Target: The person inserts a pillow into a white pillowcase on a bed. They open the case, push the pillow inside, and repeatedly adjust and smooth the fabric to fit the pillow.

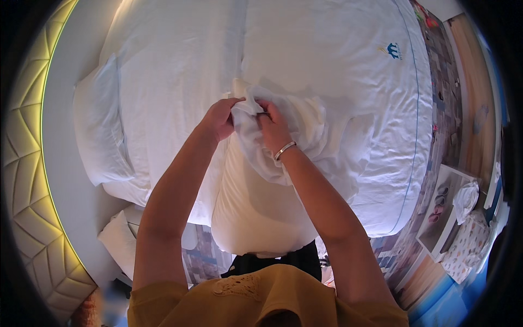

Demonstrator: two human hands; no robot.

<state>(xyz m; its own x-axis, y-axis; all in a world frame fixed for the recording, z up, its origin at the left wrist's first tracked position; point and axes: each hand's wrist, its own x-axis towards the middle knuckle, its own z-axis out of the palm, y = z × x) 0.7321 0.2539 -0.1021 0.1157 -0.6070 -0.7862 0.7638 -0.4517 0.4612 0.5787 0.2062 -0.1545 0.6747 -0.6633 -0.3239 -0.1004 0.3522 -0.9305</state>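
Observation:
A plump off-white pillow [255, 212] lies between my forearms, its near end over the bed's front edge and close to my body. White gathered fabric, seemingly a pillowcase [265, 163], is bunched over its far part and spreads to the right. My left hand [224, 117] grips the cloth at the far end of the pillow, thumb side inward. Close beside it, my right hand [274, 126] pinches a fold of the same cloth, with a bracelet at the wrist. The folds partly hide the fingertips of both hands.
The white bed cover [327, 49] extends beyond my hands. One white pillow [102, 126] leans at the bed's left side; another [118, 241] lies lower left. A lit padded headboard panel [24, 180] lines the left. At right stands a shelf [439, 204] holding slippers.

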